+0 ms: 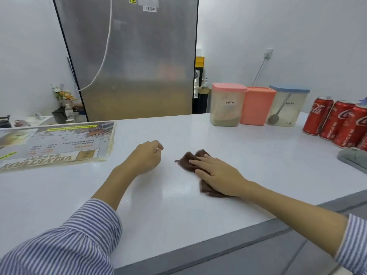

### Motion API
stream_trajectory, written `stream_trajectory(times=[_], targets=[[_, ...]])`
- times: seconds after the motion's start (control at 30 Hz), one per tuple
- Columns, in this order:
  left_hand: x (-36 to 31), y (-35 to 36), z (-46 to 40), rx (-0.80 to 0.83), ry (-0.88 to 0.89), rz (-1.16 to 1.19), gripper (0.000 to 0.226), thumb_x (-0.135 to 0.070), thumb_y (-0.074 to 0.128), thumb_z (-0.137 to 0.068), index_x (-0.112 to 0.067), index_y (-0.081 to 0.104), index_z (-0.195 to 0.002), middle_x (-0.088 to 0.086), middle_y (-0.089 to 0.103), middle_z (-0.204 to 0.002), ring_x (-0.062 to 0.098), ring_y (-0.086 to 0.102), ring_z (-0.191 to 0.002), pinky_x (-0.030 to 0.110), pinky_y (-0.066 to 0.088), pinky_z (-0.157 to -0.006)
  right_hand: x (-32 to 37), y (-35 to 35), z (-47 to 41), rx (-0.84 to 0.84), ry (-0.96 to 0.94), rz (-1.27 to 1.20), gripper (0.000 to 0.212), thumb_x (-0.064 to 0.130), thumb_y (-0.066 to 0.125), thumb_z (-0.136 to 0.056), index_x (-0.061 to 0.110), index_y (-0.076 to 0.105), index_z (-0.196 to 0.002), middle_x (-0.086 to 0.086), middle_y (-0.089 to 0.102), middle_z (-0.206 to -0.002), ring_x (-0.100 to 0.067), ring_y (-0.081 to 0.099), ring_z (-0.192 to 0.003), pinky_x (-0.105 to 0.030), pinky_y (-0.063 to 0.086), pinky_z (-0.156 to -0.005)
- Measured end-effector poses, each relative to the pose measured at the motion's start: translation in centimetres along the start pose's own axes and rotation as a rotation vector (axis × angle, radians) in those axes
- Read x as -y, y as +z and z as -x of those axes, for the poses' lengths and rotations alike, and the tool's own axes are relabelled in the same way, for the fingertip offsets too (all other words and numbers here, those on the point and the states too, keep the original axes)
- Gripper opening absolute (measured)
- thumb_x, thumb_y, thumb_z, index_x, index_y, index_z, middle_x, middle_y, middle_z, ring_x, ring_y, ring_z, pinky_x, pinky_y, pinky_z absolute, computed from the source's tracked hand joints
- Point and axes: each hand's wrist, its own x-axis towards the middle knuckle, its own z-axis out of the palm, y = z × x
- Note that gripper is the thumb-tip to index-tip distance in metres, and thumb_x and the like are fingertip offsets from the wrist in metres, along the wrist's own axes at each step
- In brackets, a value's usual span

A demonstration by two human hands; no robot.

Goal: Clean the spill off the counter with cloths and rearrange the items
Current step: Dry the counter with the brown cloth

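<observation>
A brown cloth (187, 158) lies crumpled on the white counter (228, 147) near its middle. My right hand (215, 174) lies flat on the cloth with its fingers straight, pressing it to the counter. My left hand (146, 157) hovers or rests on the counter just left of the cloth, fingers loosely curled and holding nothing. A grey cloth (354, 158) lies at the counter's right edge. I cannot make out a spill on the white surface.
A laminated menu (55, 144) lies at the left. At the back right stand a pink-lidded mocha container (226, 105), an orange container (256, 106) and a blue-lidded latte container (286, 107). Several red cola cans (335, 122) stand far right. A steel fridge (135, 56) rises behind.
</observation>
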Motion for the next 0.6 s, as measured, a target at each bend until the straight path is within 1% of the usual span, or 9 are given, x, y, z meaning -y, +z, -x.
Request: stream_trajectory(times=[0.1, 0.13, 0.2, 0.27, 0.33, 0.37, 0.43, 0.5, 0.6], targets=[[1.0, -0.7, -1.9, -0.021, -0.067, -0.020, 0.034, -0.019, 0.029, -0.098, -0.015, 0.050, -0.125, 0.007, 0.051, -0.127, 0.023, 0.047, -0.112, 0.031, 0.038, -0.087, -8.3, -1.5, -3.3, -0.010, 0.167, 0.014, 0.043, 0.033, 0.029, -0.101, 0.026, 0.037, -0.143, 0.013, 0.034, -0.149, -0.012, 0.022, -0.141, -0.033, 0.020, -0.115], [1.4, -0.9, -2.4, -0.031, -0.090, -0.025, 0.034, -0.019, 0.029, -0.099, -0.015, 0.050, -0.124, 0.007, 0.052, -0.127, 0.022, 0.047, -0.110, 0.030, 0.037, -0.085, -11.4, -1.7, -4.9, -0.030, 0.218, 0.046, 0.043, 0.032, 0.028, -0.101, 0.023, 0.039, -0.141, 0.008, 0.039, -0.148, -0.018, 0.028, -0.137, -0.038, 0.025, -0.113], [2.0, -1.2, -3.1, -0.053, -0.137, -0.044, 0.033, -0.019, 0.030, -0.099, -0.015, 0.050, -0.124, 0.007, 0.052, -0.126, 0.022, 0.047, -0.110, 0.028, 0.035, -0.083, -15.8, -1.7, -8.6, -0.061, 0.330, 0.110, 0.041, 0.030, 0.026, -0.097, 0.020, 0.046, -0.132, -0.001, 0.048, -0.140, -0.026, 0.037, -0.128, -0.042, 0.032, -0.106], [2.5, -1.3, -3.6, -0.071, -0.179, -0.060, 0.033, -0.019, 0.030, -0.099, -0.015, 0.050, -0.125, 0.008, 0.051, -0.128, 0.023, 0.046, -0.114, 0.028, 0.034, -0.083, -16.3, -1.2, -12.7, -0.100, 0.421, 0.159, 0.039, 0.028, 0.025, -0.096, 0.018, 0.048, -0.126, -0.003, 0.048, -0.138, -0.030, 0.038, -0.127, -0.043, 0.031, -0.105], [2.7, -1.5, -4.0, -0.085, -0.221, -0.068, 0.033, -0.018, 0.030, -0.099, -0.014, 0.050, -0.126, 0.009, 0.051, -0.130, 0.024, 0.046, -0.116, 0.029, 0.035, -0.086, -13.5, -0.4, -16.1, -0.106, 0.397, 0.171, 0.038, 0.026, 0.025, -0.097, 0.018, 0.048, -0.126, -0.004, 0.046, -0.140, -0.029, 0.038, -0.129, -0.043, 0.025, -0.108], [2.7, -1.5, -4.2, -0.087, -0.243, -0.074, 0.034, -0.017, 0.029, -0.099, -0.014, 0.050, -0.126, 0.009, 0.051, -0.130, 0.024, 0.046, -0.116, 0.029, 0.035, -0.086, -11.4, 0.2, -17.3, -0.105, 0.316, 0.159, 0.038, 0.026, 0.025, -0.097, 0.018, 0.048, -0.126, -0.004, 0.047, -0.139, -0.028, 0.038, -0.129, -0.042, 0.025, -0.109], [2.5, -1.5, -4.8, -0.086, -0.272, -0.091, 0.035, -0.017, 0.028, -0.099, -0.014, 0.049, -0.126, 0.009, 0.051, -0.130, 0.025, 0.047, -0.115, 0.029, 0.035, -0.084, -7.3, 1.6, -18.0, -0.079, 0.077, 0.108, 0.038, 0.026, 0.026, -0.097, 0.020, 0.048, -0.126, -0.002, 0.049, -0.138, -0.024, 0.040, -0.126, -0.040, 0.025, -0.108], [2.0, -1.5, -5.6, -0.087, -0.277, -0.103, 0.035, -0.016, 0.028, -0.099, -0.014, 0.049, -0.127, 0.009, 0.051, -0.129, 0.025, 0.047, -0.115, 0.028, 0.035, -0.084, -3.0, 2.6, -16.1, -0.007, -0.219, 0.056, 0.040, 0.030, 0.029, -0.098, 0.024, 0.047, -0.133, 0.002, 0.047, -0.142, -0.021, 0.040, -0.127, -0.037, 0.025, -0.109], [1.2, -1.3, -7.2, -0.090, -0.253, -0.123, 0.035, -0.016, 0.029, -0.099, -0.012, 0.049, -0.127, 0.010, 0.051, -0.132, 0.025, 0.045, -0.120, 0.028, 0.034, -0.090, 0.6, 2.7, -11.1, 0.076, -0.719, -0.035, 0.041, 0.033, 0.041, -0.097, 0.021, 0.049, -0.136, 0.002, 0.045, -0.144, -0.020, 0.038, -0.133, -0.034, 0.022, -0.114]])
